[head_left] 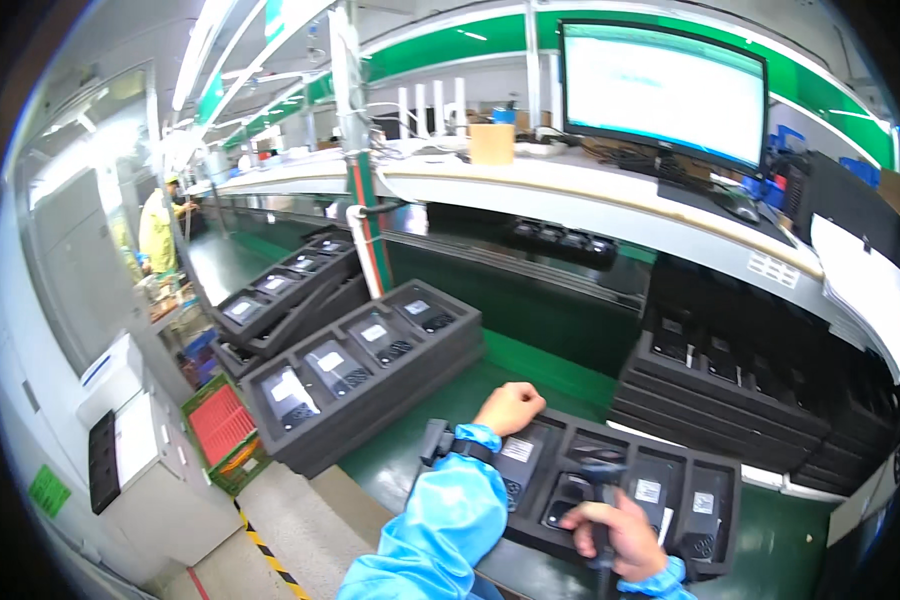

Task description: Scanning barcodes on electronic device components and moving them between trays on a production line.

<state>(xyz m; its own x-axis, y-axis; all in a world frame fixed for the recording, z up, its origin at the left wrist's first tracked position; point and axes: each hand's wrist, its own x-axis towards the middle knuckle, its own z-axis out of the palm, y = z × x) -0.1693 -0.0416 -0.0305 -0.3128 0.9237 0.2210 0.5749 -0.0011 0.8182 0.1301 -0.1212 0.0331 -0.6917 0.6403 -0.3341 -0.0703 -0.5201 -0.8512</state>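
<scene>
Head view: right hand [622, 532] grips a scanner [600, 478] over the near tray [722, 478] of black units; left hand [510, 408] rests fisted at its far-left corner — scanning step, likely; next unit needs aiming.

Only 1 view: head-worn fisheye, left of 2 side by side; looks down and forward over green conveyor bench [530, 310]; close to foam tray [715, 480] and both forearms entering from lower edge; straight edges bent toward dark rim; monitor [662, 90] farther, upper right.
</scene>
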